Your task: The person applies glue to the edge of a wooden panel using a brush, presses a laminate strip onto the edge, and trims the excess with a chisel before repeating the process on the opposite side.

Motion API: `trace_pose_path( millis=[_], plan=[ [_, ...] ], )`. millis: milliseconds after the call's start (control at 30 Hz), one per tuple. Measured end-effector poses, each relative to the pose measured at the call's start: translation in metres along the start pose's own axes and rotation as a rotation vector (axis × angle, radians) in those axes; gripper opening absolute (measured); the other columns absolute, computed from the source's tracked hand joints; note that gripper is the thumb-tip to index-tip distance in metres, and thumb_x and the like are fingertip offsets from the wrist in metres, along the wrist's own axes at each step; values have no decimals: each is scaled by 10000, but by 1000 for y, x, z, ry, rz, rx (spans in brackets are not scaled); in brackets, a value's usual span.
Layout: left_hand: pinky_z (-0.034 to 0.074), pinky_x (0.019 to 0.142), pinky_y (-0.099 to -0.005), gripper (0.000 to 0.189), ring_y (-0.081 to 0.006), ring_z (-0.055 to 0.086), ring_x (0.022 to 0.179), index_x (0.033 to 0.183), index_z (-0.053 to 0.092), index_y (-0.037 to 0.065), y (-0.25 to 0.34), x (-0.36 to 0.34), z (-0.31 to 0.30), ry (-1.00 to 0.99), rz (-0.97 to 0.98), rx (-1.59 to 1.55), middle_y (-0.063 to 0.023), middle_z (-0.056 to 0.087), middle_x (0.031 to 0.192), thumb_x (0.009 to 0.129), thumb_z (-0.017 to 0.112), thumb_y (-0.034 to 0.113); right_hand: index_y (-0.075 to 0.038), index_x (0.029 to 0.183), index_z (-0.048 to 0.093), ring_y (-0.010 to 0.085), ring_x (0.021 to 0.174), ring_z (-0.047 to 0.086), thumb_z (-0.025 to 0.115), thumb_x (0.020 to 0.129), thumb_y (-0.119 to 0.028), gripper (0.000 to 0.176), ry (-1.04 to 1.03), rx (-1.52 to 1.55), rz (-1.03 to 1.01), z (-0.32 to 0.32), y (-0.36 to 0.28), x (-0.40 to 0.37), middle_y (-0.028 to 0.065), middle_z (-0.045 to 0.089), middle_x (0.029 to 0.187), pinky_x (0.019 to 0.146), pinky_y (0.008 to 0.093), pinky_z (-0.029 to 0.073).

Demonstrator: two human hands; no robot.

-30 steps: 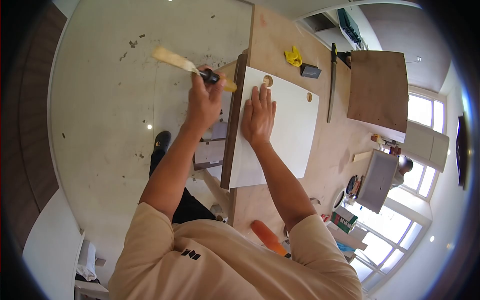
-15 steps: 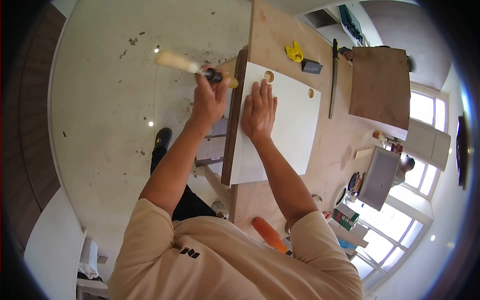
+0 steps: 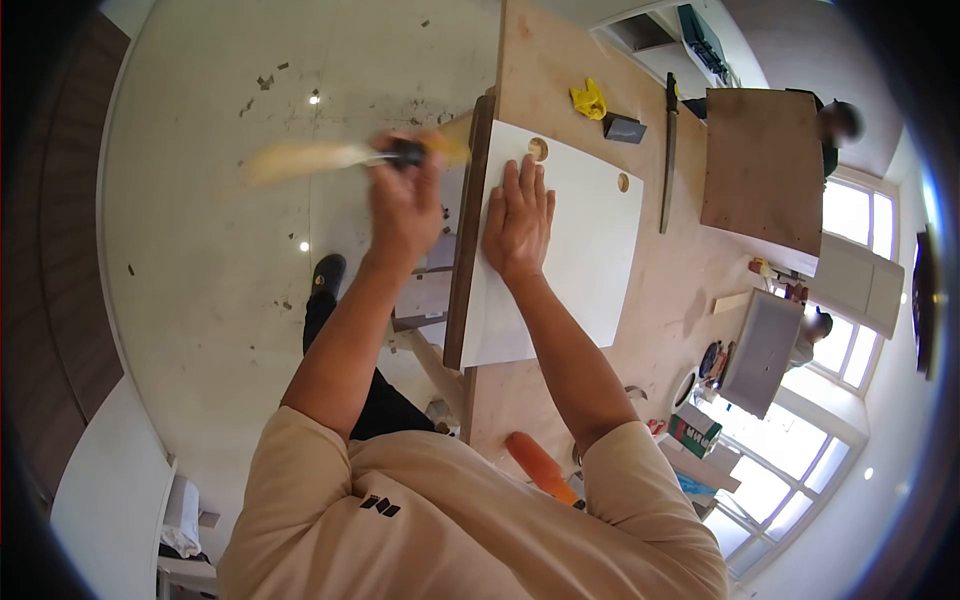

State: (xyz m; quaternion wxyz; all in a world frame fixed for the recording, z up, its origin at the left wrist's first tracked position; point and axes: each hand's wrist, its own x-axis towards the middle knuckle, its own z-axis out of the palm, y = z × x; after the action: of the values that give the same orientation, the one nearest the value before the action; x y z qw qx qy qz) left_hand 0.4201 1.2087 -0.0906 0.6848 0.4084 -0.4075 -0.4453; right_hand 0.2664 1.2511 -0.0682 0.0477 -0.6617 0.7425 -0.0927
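White panel (image 3: 580, 250) lies flat on the workbench (image 3: 560, 70), its dark edge strip (image 3: 462, 260) along the bench's open side. Right hand (image 3: 518, 225) is spread flat on the panel just beside that strip, gripping nothing. Left hand (image 3: 405, 205) is fisted round a brush (image 3: 330, 155), blurred, out over the floor (image 3: 220, 250) left of the panel.

Risks, as judged: a wide stroke smears the white face or clips the right fingers; slack palm pressure lets the panel skid.

Room: open floor left of the panel. Right of it, a long blade (image 3: 667, 150) and a brown board (image 3: 760, 170) crowd the bench.
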Motion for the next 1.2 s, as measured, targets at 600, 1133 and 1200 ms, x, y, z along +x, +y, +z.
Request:
trace_pose_path(
  millis=[600,1133,1200],
  plan=[
    [523,901,-313,477,-181,637,983,1278,320,19,-29,47,20,-11,-156,-25,-143,652,1100,969,656,157,-58,1471,445,364,1489,249,417,1027,-272,493,-24,-20,-4,1,2,1,175,322,1591,1209,532,151],
    [583,826,-326,470,-201,650,933,1251,313,8,-49,60,29,14,-213,-31,-160,625,1080,972,652,179,-60,1461,464,368,1480,267,413,1028,-265,482,11,-21,-37,-1,4,3,170,320,1593,1202,536,172],
    [609,838,-336,466,-205,651,953,1223,297,10,-42,66,22,-73,-275,123,-172,616,1115,977,648,194,-61,1464,461,366,1482,264,408,1030,-271,485,-16,-32,-16,1,4,4,168,318,1595,1206,530,166]
  ],
)
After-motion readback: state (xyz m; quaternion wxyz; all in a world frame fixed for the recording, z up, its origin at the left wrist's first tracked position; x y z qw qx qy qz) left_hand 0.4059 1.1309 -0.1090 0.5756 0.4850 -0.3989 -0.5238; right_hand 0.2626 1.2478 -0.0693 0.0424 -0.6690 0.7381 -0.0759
